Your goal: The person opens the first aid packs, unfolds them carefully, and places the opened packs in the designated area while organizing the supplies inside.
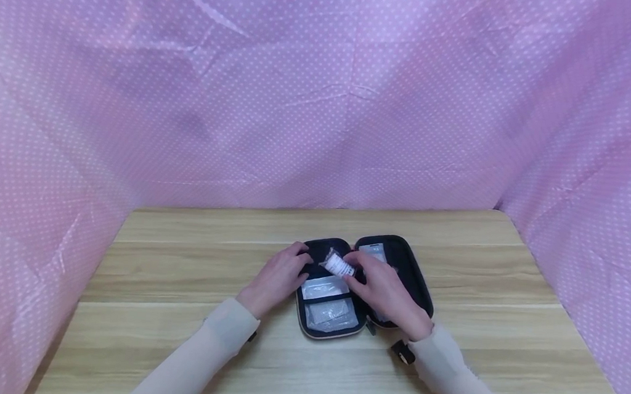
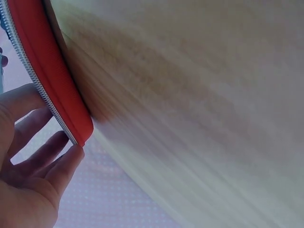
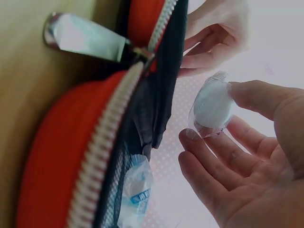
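A zip-up case (image 1: pixel 419 282), black inside and red outside, lies unfolded on the table. My left hand (image 1: pixel 278 274) holds its left rim, thumb and fingers spread along the zip edge; the left wrist view shows them at the red corner (image 2: pixel 83 128). Over the left half, my right hand (image 1: pixel 383 289) pinches a small white bandage roll (image 1: pixel 339 265) in clear, printed wrapping. Thumb and fingertips meet around the roll (image 3: pixel 212 105) in the right wrist view. Below it, clear-wrapped packets (image 1: pixel 331 316) sit behind a black strap. The right hand partly hides the case's other half.
A flat packet (image 1: pixel 375 251) lies in the right half. A blue-printed plastic packet (image 3: pixel 137 190) rests in a mesh pocket. The zip pull (image 3: pixel 85 38) sticks out near the hinge. Pink dotted cloth (image 1: pixel 323 98) hangs behind and beside the wooden table (image 1: pixel 188 261).
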Action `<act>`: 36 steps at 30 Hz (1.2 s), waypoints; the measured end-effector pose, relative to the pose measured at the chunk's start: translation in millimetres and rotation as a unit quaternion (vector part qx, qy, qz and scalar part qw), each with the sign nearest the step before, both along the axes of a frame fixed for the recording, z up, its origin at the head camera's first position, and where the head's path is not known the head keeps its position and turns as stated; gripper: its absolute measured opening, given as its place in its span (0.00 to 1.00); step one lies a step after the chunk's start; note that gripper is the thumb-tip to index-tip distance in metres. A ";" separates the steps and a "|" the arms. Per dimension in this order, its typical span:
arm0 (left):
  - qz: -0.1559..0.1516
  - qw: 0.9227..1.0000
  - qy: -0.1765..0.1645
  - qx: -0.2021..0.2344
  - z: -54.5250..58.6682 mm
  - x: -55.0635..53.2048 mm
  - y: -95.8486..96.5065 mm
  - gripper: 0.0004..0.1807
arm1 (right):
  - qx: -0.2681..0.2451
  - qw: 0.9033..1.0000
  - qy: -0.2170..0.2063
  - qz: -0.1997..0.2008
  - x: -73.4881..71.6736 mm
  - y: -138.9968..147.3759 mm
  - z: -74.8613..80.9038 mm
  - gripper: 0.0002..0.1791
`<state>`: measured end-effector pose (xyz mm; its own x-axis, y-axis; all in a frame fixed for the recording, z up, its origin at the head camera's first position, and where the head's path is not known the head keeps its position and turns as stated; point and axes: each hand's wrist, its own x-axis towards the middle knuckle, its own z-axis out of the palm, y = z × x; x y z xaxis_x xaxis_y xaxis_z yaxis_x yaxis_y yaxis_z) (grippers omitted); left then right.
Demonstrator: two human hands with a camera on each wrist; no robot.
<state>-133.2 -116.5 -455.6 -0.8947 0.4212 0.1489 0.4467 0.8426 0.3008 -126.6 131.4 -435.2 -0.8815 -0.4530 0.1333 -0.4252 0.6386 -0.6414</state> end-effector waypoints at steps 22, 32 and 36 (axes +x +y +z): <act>0.021 0.998 -0.020 0.059 1.3 -3.6 -3.2 0.02 | 0.053 0.999 -0.010 0.008 4.3 -16.3 -5.3 0.18; 0.037 0.995 -0.044 0.084 2.9 -7.5 -6.7 0.03 | 0.067 0.997 -0.024 0.026 4.3 -25.9 -6.6 0.18; 0.037 0.994 -0.045 0.091 2.5 -8.5 -7.3 0.03 | 0.069 0.997 -0.022 0.034 4.9 -27.7 -5.8 0.16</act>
<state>-141.7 -123.8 -453.1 -0.9354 0.3268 0.1352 0.3499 0.8001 0.4872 -121.7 103.7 -441.1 -0.8521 -0.5226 0.0274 -0.4434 0.6932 -0.5683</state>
